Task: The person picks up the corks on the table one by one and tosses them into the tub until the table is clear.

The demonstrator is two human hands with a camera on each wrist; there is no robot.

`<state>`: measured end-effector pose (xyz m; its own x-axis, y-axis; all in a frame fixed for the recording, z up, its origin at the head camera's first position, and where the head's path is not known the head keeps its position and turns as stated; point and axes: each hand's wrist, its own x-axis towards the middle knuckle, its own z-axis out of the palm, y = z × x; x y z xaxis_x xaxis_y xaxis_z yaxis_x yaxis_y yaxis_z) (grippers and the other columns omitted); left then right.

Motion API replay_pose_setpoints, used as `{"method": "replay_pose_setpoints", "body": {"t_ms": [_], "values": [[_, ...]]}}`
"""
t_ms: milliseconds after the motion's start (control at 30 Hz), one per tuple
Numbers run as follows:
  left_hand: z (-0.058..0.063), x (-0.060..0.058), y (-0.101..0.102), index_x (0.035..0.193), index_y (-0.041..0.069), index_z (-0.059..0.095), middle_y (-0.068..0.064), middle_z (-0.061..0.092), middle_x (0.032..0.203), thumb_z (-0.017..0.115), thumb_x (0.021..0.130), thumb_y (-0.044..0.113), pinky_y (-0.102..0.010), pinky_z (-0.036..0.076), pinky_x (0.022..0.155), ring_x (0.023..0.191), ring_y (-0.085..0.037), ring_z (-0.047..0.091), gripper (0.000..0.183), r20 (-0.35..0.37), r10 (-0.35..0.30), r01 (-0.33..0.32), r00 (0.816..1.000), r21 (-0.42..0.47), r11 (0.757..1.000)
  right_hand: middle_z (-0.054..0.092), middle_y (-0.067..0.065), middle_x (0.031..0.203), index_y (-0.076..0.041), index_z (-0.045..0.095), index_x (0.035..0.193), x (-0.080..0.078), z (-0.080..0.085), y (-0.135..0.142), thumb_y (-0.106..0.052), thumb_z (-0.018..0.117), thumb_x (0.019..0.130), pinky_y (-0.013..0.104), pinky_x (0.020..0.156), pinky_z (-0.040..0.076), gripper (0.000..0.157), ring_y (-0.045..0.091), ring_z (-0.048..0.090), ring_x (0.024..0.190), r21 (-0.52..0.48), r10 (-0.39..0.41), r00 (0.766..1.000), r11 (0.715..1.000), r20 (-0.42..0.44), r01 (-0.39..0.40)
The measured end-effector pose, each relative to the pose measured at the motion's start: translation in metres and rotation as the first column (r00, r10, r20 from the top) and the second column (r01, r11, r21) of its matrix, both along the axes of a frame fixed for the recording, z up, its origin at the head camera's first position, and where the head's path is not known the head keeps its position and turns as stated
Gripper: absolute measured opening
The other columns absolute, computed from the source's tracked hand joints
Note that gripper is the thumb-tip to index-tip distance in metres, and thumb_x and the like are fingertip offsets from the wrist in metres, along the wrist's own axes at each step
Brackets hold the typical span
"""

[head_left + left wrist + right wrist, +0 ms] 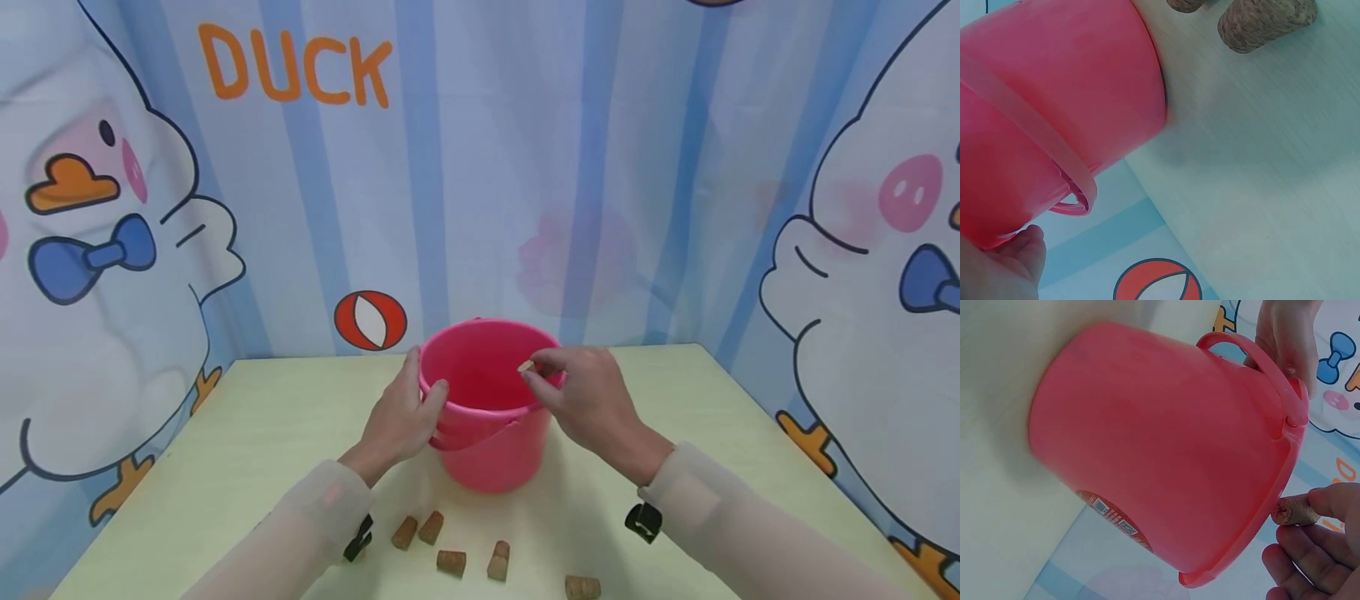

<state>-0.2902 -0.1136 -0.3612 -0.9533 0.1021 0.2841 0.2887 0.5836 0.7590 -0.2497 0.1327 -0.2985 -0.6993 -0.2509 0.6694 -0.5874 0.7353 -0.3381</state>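
Note:
A pink plastic bucket [491, 462] stands upright on the table, its handle hanging down on the near side. My left hand [399, 417] holds the bucket's left rim, thumb over the edge and fingers along the outside. At the right rim, my right hand [592, 400] pinches a small cork stopper [1292, 511] between thumb and fingers, by the bucket's mouth. The bucket's floor is hidden in the head view. Several loose corks [452, 562] lie on the table in front of the bucket, two of them side by side near my left sleeve.
The pale yellow table [300, 425] ends at a blue-striped curtain [495, 167] with printed ducks, which closes off the back and both sides. One cork [582, 587] lies close to the view's bottom edge. A black strap [643, 522] hangs beneath the right sleeve.

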Motion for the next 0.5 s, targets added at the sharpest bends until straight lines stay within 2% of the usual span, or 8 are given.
{"method": "replay_pose_setpoints", "body": {"t_ms": [233,500], "values": [[-0.0001,0.0004,0.0002,0.164,0.018,0.013,-0.005,0.042,0.155,0.066,0.097,0.032,-0.043,0.062,0.082,0.133,-0.03,0.049,0.087,0.007,0.0,0.0,1.0,0.002,1.0,0.076,0.003,0.088,-0.006,0.08,0.101,-0.0042,-0.0002,-0.0048,-0.015,0.085,0.083,0.027,0.064,0.059,0.02,0.015,0.069,0.07,0.015,0.013,0.999,1.0,0.031,-0.013],[0.0013,0.0011,-0.0002,0.164,0.019,0.014,-0.004,0.042,0.154,0.067,0.097,0.03,-0.043,0.062,0.081,0.132,-0.03,0.049,0.087,0.013,0.005,-0.005,1.0,0.006,1.0,0.076,0.004,0.09,-0.006,0.079,0.103,-0.0095,-0.0016,-0.0101,-0.016,0.086,0.084,0.03,0.067,0.062,0.023,0.016,0.07,0.072,0.044,-0.002,0.993,0.999,0.121,-0.003]]}}
